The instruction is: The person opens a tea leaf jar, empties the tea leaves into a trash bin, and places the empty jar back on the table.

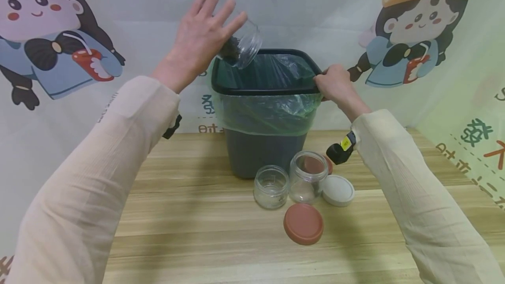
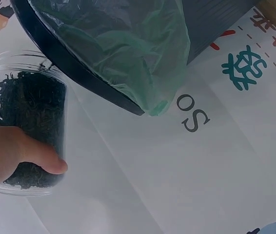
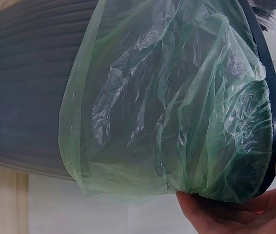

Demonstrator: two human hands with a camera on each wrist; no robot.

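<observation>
My left hand grips a clear jar tilted over the left side of a grey trash can. Dark shredded leaves, like loose tea, fill much of that jar in the left wrist view, its mouth close to the can's black rim. My left thumb lies across the glass. At the can's right corner, my right hand holds the rim, with fingers under the edge against the green plastic bag. The bag lines the can and folds down over its outside.
In front of the can stand a short clear jar and a taller clear jar. A white lid and a red lid lie near them; another red lid is partly hidden behind the taller jar. A printed white sheet hangs behind.
</observation>
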